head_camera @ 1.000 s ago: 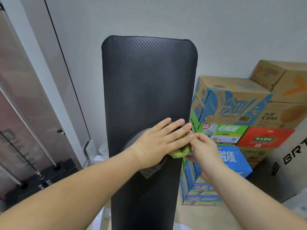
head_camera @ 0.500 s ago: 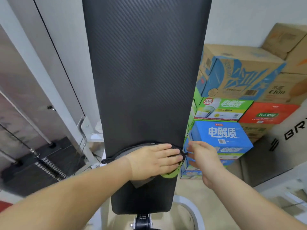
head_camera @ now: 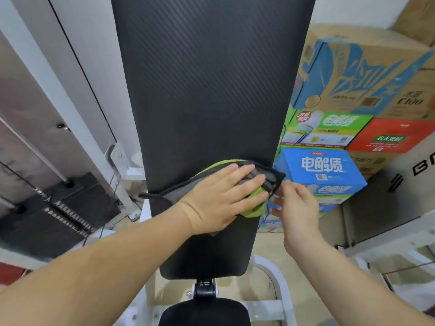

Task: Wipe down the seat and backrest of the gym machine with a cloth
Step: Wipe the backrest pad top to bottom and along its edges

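- Fingers (head_camera: pixel 244 182) of left hand (head_camera: pixel 219 196): spread flat, pressing cloth (head_camera: pixel 179 194) onto backrest (head_camera: pixel 211 90); palm down, not curled around it, no pinch.
- Right hand (head_camera: pixel 296 208): fingers loosely apart, half-curled, tips at the cloth's black corner that overhangs the pad's edge at 3 o'clock; actual contact with the corner cannot be told, looks just beside it.
- Cloth: grey face, lime-green underside, black trim; lies across the lower third of backrest, roughly 5 o'clock from frame centre; one tail pokes past the pad's edge at 9 o'clock, the other corner past the edge at 3 o'clock.
- Backrest: long black textured pad, upright-tilted, fills the frame's middle up to 12 o'clock.
- Seat (head_camera: pixel 204 311): black pad at 6 o'clock, below the hinge bracket (head_camera: pixel 203 289); apart from the cloth, nothing on it.
- Stacked boxes (head_camera: pixel 329 128) at 3 o'clock, weight stack (head_camera: pixel 58 208) at 9 o'clock; neither is involved.
- Step, as a judgement: backrest wipe in hand, working the low end of the pad; seat likely not yet done.
- Next move likely calls for: flat left-palm pressure through the pad's bottom edge, right hand tucking or steadying the loose corner so it does not fold under, then carrying the cloth over the hinge gap to the seat.
- Risk: the overhanging corner may snag on the pad's edge.
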### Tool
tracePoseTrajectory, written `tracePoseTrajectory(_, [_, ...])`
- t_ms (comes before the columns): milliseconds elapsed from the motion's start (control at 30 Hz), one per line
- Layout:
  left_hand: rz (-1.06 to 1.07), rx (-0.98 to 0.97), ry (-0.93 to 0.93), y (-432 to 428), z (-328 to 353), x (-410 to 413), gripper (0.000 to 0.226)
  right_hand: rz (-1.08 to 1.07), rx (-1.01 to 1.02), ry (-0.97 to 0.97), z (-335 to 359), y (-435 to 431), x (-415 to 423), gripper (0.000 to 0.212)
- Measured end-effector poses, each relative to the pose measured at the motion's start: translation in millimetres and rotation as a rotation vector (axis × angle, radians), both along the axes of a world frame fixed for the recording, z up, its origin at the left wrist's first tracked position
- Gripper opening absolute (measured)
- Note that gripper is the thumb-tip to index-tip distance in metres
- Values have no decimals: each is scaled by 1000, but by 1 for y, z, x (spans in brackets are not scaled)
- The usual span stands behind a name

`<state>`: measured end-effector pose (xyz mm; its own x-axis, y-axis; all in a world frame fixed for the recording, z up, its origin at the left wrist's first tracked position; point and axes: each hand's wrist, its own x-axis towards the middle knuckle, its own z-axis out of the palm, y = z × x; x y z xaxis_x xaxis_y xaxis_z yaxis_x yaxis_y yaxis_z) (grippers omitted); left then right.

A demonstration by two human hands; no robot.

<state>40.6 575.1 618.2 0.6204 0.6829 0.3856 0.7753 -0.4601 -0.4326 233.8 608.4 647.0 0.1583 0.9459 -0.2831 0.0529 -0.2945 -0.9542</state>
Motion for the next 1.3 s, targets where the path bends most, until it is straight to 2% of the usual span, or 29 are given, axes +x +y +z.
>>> tracePoseTrajectory(100, [-70, -111, 127, -20, -63, 17, 55, 35, -57, -86, -40, -14, 11, 20])
tracePoseTrajectory(167, [-83, -187, 218, -32, -85, 21, 56, 64, -120, -121, -58, -23, 19, 19])
tracePoseTrajectory(300, [-118, -214, 295, -42, -72, 6, 58, 134, -162, -177, -68, -36, 22, 24])
tracePoseTrajectory(367, [-52, -128, 218, -42, -42, -16, 49, 173, -162, -193, -58, -38, 15, 31])
tracePoseTrajectory(433, [65, 31, 104, -38, -6, -45, 51, 209, -167, -202, -46, -35, 6, 39])
tracePoseTrajectory(533, [284, 258, -176, -41, 19, -81, 56, 234, -126, -232, -34, -35, -9, 48])
tracePoseTrajectory(633, [387, 277, -401, -52, -12, -77, 70, 179, -31, -302, -46, -38, -22, 50])
tracePoseTrajectory(700, [375, 250, -421, -64, -57, -59, 67, 140, 38, -350, -63, -41, -23, 49])
tracePoseTrajectory(767, [295, 199, -335, -78, -107, -45, 63, 126, 102, -381, -77, -41, -20, 49])
tracePoseTrajectory(867, [146, -3, -86, -105, -171, -37, 70, 146, 162, -377, -103, -44, -14, 56])
tracePoseTrajectory(967, [90, -218, 128, -122, -191, -40, 79, 155, 73, -384, -130, -56, -9, 67])
tracePoseTrajectory(1067, [-13, -221, 228, -118, -166, -53, 58, 167, -110, -306, -141, -75, -6, 38])
tracePoseTrajectory(1133, [13, -93, 152, -106, -131, -66, 52, 185, -205, -263, -140, -82, -5, 35])
tracePoseTrajectory(1200, [127, 58, 7, -99, -101, -78, 48, 214, -197, -277, -139, -83, -9, 29])
tracePoseTrajectory(1300, [375, 166, -310, -100, -104, -65, 64, 186, -111, -354, -148, -81, -12, 42])
